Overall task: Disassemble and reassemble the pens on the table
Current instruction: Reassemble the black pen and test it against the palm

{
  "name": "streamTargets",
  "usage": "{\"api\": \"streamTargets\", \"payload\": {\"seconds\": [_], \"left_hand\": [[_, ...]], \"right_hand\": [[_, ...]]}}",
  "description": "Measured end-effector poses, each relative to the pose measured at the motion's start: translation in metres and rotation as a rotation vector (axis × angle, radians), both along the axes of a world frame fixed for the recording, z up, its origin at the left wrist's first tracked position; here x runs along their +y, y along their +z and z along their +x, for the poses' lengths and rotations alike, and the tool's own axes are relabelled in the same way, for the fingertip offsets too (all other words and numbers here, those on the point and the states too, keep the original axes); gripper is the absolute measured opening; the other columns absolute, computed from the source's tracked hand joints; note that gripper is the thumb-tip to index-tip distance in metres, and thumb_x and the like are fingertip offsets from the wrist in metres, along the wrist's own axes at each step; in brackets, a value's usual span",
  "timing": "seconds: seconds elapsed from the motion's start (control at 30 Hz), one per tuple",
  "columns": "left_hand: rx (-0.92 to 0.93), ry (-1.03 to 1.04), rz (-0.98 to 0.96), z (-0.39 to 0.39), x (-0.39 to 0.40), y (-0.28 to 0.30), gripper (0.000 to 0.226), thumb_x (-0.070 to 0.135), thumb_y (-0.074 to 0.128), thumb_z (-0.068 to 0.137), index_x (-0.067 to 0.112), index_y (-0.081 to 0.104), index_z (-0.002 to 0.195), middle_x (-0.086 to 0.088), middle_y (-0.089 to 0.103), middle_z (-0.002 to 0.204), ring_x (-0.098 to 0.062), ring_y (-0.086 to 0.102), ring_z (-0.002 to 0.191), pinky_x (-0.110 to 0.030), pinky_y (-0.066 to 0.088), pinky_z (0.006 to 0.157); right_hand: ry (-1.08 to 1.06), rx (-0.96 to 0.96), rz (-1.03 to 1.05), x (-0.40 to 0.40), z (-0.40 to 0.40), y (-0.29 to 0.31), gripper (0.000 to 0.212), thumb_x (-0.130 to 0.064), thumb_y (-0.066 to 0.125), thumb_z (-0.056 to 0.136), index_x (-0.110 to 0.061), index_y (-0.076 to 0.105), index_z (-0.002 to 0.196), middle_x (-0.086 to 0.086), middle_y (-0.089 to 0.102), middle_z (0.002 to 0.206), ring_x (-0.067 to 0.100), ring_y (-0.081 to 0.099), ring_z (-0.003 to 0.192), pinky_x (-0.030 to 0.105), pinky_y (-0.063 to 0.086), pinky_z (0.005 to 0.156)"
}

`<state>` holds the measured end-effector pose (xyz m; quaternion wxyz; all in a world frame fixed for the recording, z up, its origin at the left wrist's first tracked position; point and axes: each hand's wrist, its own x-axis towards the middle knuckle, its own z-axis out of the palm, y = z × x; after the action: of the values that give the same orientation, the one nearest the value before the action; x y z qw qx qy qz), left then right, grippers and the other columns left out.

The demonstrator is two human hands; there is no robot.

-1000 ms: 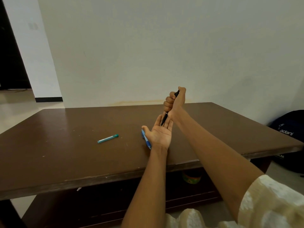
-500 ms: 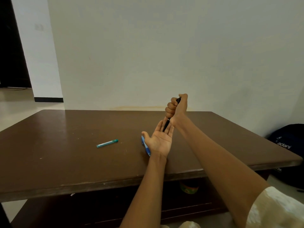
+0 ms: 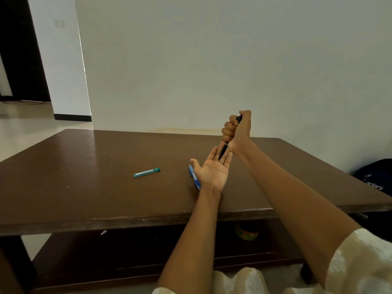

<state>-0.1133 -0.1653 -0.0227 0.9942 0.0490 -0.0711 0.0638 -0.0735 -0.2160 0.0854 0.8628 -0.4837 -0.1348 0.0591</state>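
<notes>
My right hand [image 3: 236,129] has a fist grip clamped around the black pen [image 3: 223,148], slim with a silver band, tip down onto my left hand [image 3: 214,169], which lies flat and spread, palm up, above the table [image 3: 84,187]. A blue pen [image 3: 195,177] and teal pen [image 3: 146,172] lie there. Against a second ago, both hands look the same.

Likely a home room. Low brown bench [image 3: 84,187] with under-shelf, set against a bare pale wall [image 3: 212,60]. Dark doorway [image 3: 19,49] at upper left, tiled floor [image 3: 25,124] beyond. Dark bag [image 3: 375,179] on the floor at right edge.
</notes>
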Motion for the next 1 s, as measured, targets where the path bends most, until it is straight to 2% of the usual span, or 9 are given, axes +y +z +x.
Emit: {"api": "streamTargets", "payload": {"seconds": [0.17, 0.3, 0.57, 0.87, 1.0], "left_hand": [[0.003, -0.002, 0.013, 0.0005, 0.0001, 0.0000, 0.089, 0.069, 0.017, 0.088, -0.003, 0.034, 0.137, -0.025, 0.053, 0.124, -0.039, 0.052, 0.112, -0.047, 0.037, 0.098], [0.008, 0.001, 0.023, 0.0008, -0.0003, -0.0004, 0.088, 0.069, 0.018, 0.088, -0.004, 0.037, 0.135, -0.025, 0.055, 0.121, -0.038, 0.053, 0.110, -0.046, 0.037, 0.098], [0.025, -0.003, 0.040, 0.0033, 0.0003, -0.0014, 0.086, 0.069, 0.021, 0.088, -0.004, 0.045, 0.128, -0.025, 0.054, 0.124, -0.038, 0.053, 0.112, -0.046, 0.038, 0.099], [0.053, 0.005, 0.059, 0.0008, 0.0005, 0.0004, 0.088, 0.069, 0.022, 0.088, -0.004, 0.044, 0.131, -0.025, 0.049, 0.132, -0.036, 0.051, 0.116, -0.044, 0.043, 0.092], [0.048, 0.004, 0.054, 0.0008, 0.0002, 0.0007, 0.087, 0.069, 0.022, 0.088, -0.004, 0.045, 0.129, -0.025, 0.050, 0.132, -0.037, 0.052, 0.115, -0.045, 0.042, 0.094]], "right_hand": [[-0.003, 0.009, -0.002, -0.0015, 0.0001, -0.0025, 0.042, -0.039, 0.032, 0.088, -0.022, 0.020, 0.052, -0.009, 0.017, 0.038, 0.009, 0.008, 0.033, 0.012, 0.009, 0.037], [-0.015, 0.007, 0.012, 0.0005, 0.0001, -0.0032, 0.040, -0.036, 0.031, 0.088, -0.022, 0.020, 0.052, -0.009, 0.017, 0.037, 0.008, 0.009, 0.032, 0.010, 0.012, 0.036], [-0.017, 0.007, 0.038, 0.0032, 0.0033, -0.0053, 0.042, -0.035, 0.031, 0.088, -0.022, 0.022, 0.048, -0.009, 0.017, 0.038, 0.008, 0.009, 0.033, 0.010, 0.013, 0.035], [-0.018, 0.023, 0.028, 0.0065, 0.0023, -0.0085, 0.043, -0.038, 0.032, 0.088, -0.022, 0.022, 0.050, -0.009, 0.018, 0.037, 0.009, 0.009, 0.033, 0.011, 0.012, 0.035], [-0.010, 0.016, 0.023, 0.0048, 0.0022, -0.0070, 0.044, -0.040, 0.032, 0.089, -0.021, 0.022, 0.050, -0.009, 0.018, 0.037, 0.008, 0.009, 0.033, 0.011, 0.012, 0.035]]}}
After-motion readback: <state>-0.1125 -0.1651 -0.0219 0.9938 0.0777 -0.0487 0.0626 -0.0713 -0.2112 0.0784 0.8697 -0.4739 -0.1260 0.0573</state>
